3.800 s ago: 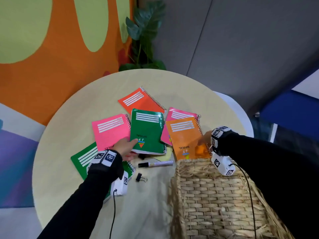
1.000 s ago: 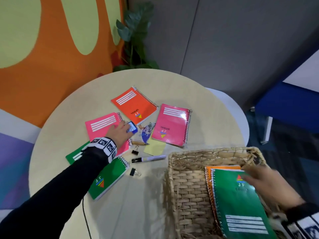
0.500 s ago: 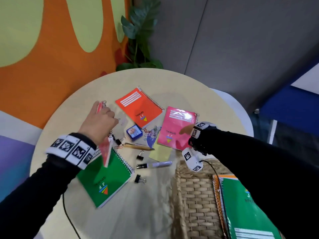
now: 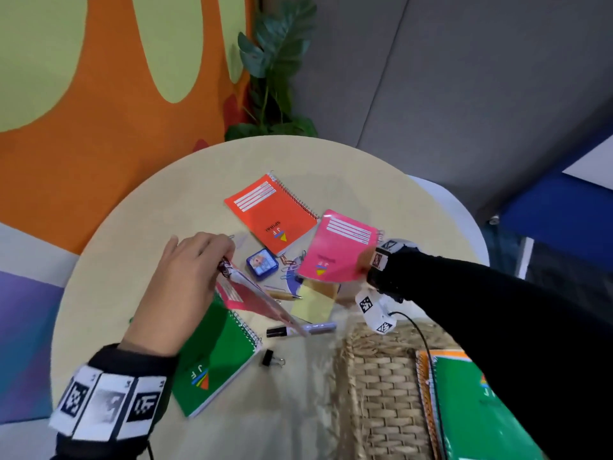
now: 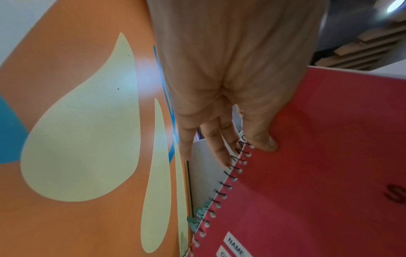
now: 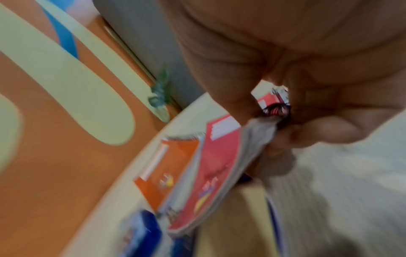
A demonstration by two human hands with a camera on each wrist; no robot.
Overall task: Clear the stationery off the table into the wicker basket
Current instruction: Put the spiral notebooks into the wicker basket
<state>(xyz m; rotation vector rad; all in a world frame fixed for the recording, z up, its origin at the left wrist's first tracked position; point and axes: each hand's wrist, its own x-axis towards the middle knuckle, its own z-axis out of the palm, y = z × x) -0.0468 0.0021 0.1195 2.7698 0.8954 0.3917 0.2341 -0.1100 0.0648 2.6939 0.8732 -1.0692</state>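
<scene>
My left hand (image 4: 199, 260) grips a pink spiral notebook (image 4: 255, 300) by its wire spine and holds it tilted above the table; the left wrist view shows the thumb on that notebook's cover (image 5: 318, 173). My right hand (image 4: 365, 263), mostly hidden behind its wrist, pinches a second pink notebook (image 4: 338, 250) at its spine edge, lifted off the table (image 4: 132, 234); the same notebook (image 6: 219, 165) is blurred in the right wrist view. An orange notebook (image 4: 272, 214) and a green notebook (image 4: 215, 356) lie flat. The wicker basket (image 4: 374, 393) at the near right holds a green notebook (image 4: 471, 416) over an orange one.
Small items lie in the middle of the table: a blue box (image 4: 262, 263), paper clips (image 4: 288, 263), a wooden pen (image 4: 285, 295), yellow sticky notes (image 4: 313, 305), a marker (image 4: 298, 330) and a black binder clip (image 4: 270, 358). A potted plant (image 4: 275, 78) stands behind the table.
My right hand left the basket, reached over the table and lifted the pink notebook at the right. My left hand raised its pink notebook and swung it right, over the green one.
</scene>
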